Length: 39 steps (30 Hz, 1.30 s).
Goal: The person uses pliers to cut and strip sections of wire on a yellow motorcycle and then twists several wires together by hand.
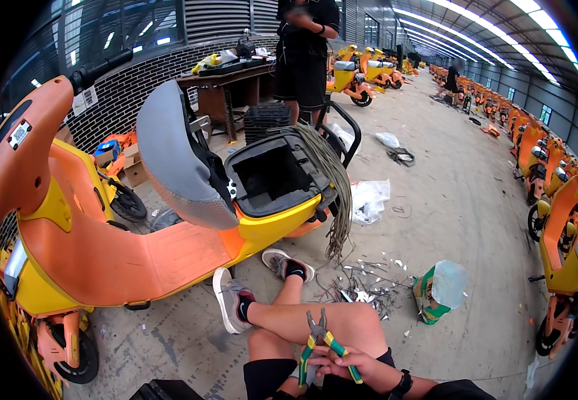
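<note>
Pliers (316,327) w/ green-yellow handles: up over the lap, near, jaw end pointing away from me. Jaws parted in a narrow V, handles spread well apart. On my feed, R hand (347,363) grips the R handle, which crosses the fingers & palm; dark watch (403,384) on that wrist. L hand (293,385) seems mostly hidden low by the L handle; I can't tell its grip.

Just beyond: bare legs (315,319), one crossed over the other; grey sneakers (232,303) w/ white soles on the floor.

Right of the legs, a bit farther: scatter of silvery scraps (365,295) & thin dark strands. Right of that, I get a green-brown container (427,298), tilted, pale sheet at its mouth.

Left & ahead: orange-yellow scooter (189,259), grey seat (175,153) tipped up, bin (290,199) under it exposed, dark inside. Olive cord bundle (339,200) draped over its rear, hanging twd floor. Clear plastic (371,201) lies right of the cords.

Far: co-worker (307,67) in black, standing; hands blurred. Table (221,80) w/ clutter left of them, black crates (267,123) stacked nr its right end. Far right, I see a long row of similar scooters (559,247) running away down the hall.
</note>
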Tool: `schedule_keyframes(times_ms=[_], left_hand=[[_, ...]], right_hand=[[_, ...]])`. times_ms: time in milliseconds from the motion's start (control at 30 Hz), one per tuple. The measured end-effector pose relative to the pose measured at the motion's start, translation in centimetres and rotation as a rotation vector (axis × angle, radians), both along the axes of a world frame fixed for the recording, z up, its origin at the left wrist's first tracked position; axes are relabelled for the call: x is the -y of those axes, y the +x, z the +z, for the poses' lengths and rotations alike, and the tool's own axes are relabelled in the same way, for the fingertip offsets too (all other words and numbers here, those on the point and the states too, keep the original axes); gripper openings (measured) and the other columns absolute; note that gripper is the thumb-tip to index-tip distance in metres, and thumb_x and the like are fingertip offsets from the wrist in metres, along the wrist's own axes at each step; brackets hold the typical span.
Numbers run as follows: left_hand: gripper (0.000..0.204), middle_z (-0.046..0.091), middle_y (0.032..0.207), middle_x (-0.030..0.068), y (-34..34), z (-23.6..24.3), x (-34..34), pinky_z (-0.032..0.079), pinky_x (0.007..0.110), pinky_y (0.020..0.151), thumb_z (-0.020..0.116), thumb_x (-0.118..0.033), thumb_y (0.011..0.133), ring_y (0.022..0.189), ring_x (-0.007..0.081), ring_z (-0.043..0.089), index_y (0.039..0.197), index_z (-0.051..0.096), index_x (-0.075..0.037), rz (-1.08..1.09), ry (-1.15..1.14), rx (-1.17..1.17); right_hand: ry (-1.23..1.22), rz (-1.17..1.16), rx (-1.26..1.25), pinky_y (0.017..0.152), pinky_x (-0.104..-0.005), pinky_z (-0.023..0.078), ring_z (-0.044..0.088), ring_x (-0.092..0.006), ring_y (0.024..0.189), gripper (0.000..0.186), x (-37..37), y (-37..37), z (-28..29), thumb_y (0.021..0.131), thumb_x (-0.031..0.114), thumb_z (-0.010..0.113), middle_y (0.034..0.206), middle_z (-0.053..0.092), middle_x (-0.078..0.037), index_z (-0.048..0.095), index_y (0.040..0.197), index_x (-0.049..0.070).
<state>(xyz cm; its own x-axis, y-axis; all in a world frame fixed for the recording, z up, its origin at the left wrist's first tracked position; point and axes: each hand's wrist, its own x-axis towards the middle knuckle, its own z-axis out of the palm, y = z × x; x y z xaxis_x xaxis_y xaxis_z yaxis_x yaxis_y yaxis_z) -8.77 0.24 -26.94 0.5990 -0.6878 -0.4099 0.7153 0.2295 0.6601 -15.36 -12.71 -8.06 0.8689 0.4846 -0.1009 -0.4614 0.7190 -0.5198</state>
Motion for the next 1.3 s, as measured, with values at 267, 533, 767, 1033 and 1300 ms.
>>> schedule_keyframes(times_ms=[267,533,767,1033,1300], left_hand=[[0.031,0.065,0.103,0.0099,0.3,-0.1,1.1,0.052,0.03,0.062,0.039,-0.022,0.102,0.082,0.0204,0.064,0.121,0.055,-0.005,-0.017,-0.047,0.023],[0.032,0.065,0.105,0.0102,-0.6,-0.5,-0.6,0.052,0.03,0.063,0.038,-0.022,0.102,0.083,0.0206,0.065,0.124,0.055,-0.004,0.021,-0.115,0.017],[0.028,0.064,0.092,0.0042,-0.4,6.7,-2.2,0.051,0.028,0.061,0.044,-0.018,0.1,0.078,0.0171,0.064,0.122,0.056,-0.005,0.188,-0.194,-0.216],[0.024,0.048,0.067,-0.001,-2.0,14.1,-8.6,0.03,0.022,0.047,0.045,-0.018,0.1,0.052,0.0069,0.038,0.106,0.061,-0.002,0.219,0.329,0.116],[0.027,0.049,0.07,-0.0004,-0.6,21.4,-9.5,0.034,0.021,0.056,0.038,-0.011,0.103,0.06,0.0056,0.039,0.115,0.058,0.003,0.499,0.187,0.535]], right_hand=[[-0.167,-0.007,-0.035,0.105,-0.0451,0.039,0.035,-0.0364,0.14,0.06,1.0,0.1,-2.1,0.091,0.012,0.055,0.156,0.027,-0.021,0.034,0.144,-0.004],[-0.062,-0.043,-0.064,0.102,-0.0419,0.04,0.036,-0.0344,0.141,0.006,0.8,1.0,-3.4,0.094,0.007,0.053,0.156,0.029,-0.018,0.057,0.094,0.003],[-0.092,-0.192,-0.105,0.095,-0.0432,0.043,0.046,-0.0356,0.131,0.027,1.5,2.2,-4.9,0.087,0.023,0.066,0.148,0.042,-0.014,0.056,0.109,0.011],[-0.005,-0.279,0.001,0.088,-0.0378,0.043,0.039,-0.0411,0.135,0.027,1.0,2.6,-2.4,0.085,0.037,0.064,0.153,0.036,-0.016,0.053,0.072,0.016],[0.151,-0.336,0.151,0.086,-0.0382,0.042,0.028,-0.0443,0.14,0.026,2.1,3.3,-1.9,0.085,0.04,0.066,0.155,0.03,-0.014,0.056,0.076,0.017]])
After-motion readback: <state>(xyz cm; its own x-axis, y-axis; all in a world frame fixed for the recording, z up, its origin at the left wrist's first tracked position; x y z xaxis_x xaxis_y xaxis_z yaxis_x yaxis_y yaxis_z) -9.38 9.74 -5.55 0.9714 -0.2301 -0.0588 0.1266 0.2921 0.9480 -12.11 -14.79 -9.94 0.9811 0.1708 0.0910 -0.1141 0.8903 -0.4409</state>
